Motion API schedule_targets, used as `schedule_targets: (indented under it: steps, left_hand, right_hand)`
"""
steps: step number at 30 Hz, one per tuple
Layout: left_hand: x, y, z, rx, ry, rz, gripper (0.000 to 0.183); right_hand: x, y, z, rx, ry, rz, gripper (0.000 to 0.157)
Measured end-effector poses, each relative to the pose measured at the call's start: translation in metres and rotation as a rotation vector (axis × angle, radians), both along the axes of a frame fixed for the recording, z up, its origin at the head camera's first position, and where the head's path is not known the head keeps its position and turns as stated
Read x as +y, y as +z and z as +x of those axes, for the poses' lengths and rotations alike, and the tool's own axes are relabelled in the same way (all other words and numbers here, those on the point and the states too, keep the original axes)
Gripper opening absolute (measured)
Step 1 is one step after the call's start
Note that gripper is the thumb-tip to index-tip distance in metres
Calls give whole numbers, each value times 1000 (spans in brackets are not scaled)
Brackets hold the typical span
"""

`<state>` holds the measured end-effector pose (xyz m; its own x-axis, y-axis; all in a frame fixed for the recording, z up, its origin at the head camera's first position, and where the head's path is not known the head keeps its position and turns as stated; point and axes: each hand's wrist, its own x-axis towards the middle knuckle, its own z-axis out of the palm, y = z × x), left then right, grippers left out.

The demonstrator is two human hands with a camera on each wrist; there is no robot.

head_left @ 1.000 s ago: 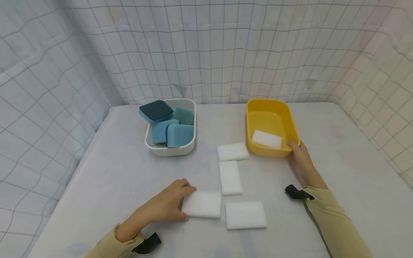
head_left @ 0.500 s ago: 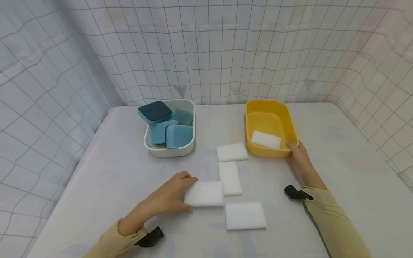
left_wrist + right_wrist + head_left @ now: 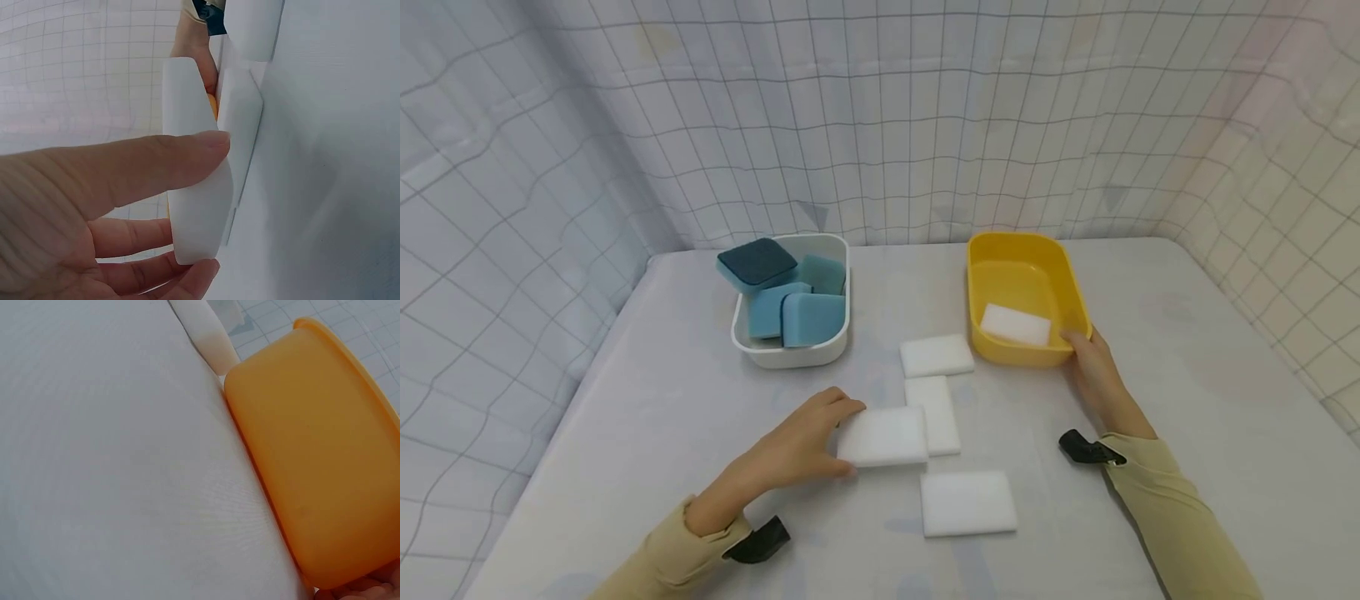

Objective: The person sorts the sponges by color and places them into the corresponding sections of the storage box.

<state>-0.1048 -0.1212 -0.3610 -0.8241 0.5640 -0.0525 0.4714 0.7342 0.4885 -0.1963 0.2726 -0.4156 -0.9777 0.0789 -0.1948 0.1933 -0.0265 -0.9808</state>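
As left hand point(image 3: 805, 442) pinches sponge point(image 3: 883, 437), tub point(image 3: 1017, 354) held

The left grip point(image 3: 805, 444) is pinching between thumb and fingers; the right grip point(image 3: 1096, 368) is clasping farther forward, its arm point(image 3: 1180, 512) outstretched.

The white block point(image 3: 882, 437) you hold at lower centre looks like smooth, matt foam; the yellow tub point(image 3: 1018, 355) at centre right, faintly glossy plastic. At centre left you have a smooth plastic white tub point(image 3: 790, 358) and matt blue sponges point(image 3: 814, 321), the topmost rough-faced, and across the top hangs thin, gridded cloth point(image 3: 887, 125).
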Motion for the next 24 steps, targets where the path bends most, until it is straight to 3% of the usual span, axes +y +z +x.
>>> schedule_targets:
  steps: [24]
  left_hand:
    - [13, 4, -16, 58, 29, 47, 63]
  right_hand:
    - [0, 1, -2, 11, -12, 0, 63]
